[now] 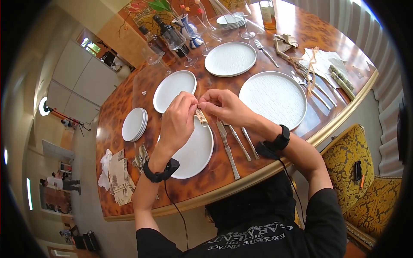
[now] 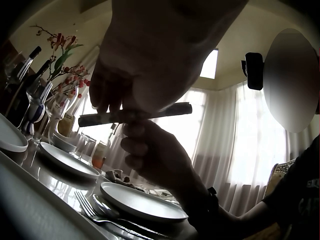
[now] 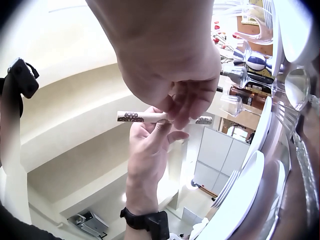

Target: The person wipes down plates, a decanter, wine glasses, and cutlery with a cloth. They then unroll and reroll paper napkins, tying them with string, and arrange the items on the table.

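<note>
A thin pale roll (image 1: 201, 118) with a dark printed pattern, like rolled-up paper, is held up above the near white plate (image 1: 193, 150). Both hands meet at its middle. My left hand (image 1: 180, 115) pinches the roll from the left, fingers bent. From the other side, the bent fingertips and thumb of my right hand (image 1: 228, 105) pinch at the same spot. In the right wrist view, both ends of the roll (image 3: 137, 117) stick out past the fingers. The fingertips hide its middle, and I cannot tell whether a string lies there.
Knives (image 1: 228, 150) lie right of the near plate, spoons (image 1: 140, 159) left of it. Printed papers (image 1: 120, 176) sit at the left edge. Stacked small plates (image 1: 134, 124), wine glasses (image 1: 174, 41) and bottles stand beyond. Another roll (image 1: 343, 84) and raffia strands (image 1: 310, 71) lie at the right.
</note>
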A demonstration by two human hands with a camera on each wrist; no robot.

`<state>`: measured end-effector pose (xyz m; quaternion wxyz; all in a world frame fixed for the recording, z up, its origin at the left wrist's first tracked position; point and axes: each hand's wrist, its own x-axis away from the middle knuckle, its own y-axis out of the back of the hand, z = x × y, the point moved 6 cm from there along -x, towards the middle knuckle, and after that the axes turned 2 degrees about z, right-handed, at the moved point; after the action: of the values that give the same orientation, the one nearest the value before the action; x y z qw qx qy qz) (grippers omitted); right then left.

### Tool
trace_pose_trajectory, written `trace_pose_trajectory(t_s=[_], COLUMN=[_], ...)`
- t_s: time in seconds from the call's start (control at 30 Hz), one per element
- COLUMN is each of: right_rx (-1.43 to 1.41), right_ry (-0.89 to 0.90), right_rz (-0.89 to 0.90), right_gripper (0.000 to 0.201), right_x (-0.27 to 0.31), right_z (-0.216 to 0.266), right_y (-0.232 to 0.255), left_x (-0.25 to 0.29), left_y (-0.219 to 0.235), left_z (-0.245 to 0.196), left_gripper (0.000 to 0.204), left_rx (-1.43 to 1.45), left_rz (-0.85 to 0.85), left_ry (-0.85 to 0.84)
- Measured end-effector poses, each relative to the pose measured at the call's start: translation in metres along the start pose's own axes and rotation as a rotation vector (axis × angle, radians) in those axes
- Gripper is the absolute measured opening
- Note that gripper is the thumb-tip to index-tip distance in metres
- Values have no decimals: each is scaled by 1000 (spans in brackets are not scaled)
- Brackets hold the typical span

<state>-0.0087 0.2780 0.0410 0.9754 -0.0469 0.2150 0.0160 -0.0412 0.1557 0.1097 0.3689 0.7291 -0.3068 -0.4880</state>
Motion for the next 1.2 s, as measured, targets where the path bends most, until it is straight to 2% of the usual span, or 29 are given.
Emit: trace_pose_trajectory(t_s=[0.07, 0.2, 0.27, 0.33, 0.37, 0.47, 0.63, 0.7, 0.8, 1.03, 1.1, 1.2], right_rx=[-161, -318, -199, -154, -112, -69, -32, -20, -13, 188, 227, 401], right_ry=[-150, -194, -168, -135, -104, -75, -76, -75, -88, -60, -29, -8], right_rz=[189, 266, 125, 62, -1, -48, -13, 13, 34, 4, -23, -25], right_gripper=[26, 30, 28, 26, 24, 24, 25, 25, 23, 22, 22, 23], right_x=[-1, 1, -1, -1, -1, 0, 0, -1, -1, 6, 11, 19], right_z=[-6, -4, -5, -4, -3, -2, 1, 2, 4, 8, 12, 19], right_y=[-2, -2, 2, 0, 3, 5, 4, 4, 2, 5, 7, 8], left_x=[-1, -3, -2, -1, -1, -3, -2, 0, 5, 23, 27, 30], left_y=[0, 3, 4, 6, 5, 3, 3, 4, 5, 9, 12, 10], left_z=[-1, -5, -2, 1, 2, 0, 1, 2, 0, 6, 9, 3], left_gripper=[4, 4, 4, 4, 4, 5, 6, 5, 5, 5, 5, 4], left_rx=[11, 35, 49, 62, 78, 119, 80, -54, -155, -132, -18, 0], left_rz=[-13, -74, -85, -95, -55, 2, 32, 31, 44, 0, 12, -9], left_ry=[-17, -52, -12, 26, 27, 43, 7, -72, -72, -45, 17, -32])
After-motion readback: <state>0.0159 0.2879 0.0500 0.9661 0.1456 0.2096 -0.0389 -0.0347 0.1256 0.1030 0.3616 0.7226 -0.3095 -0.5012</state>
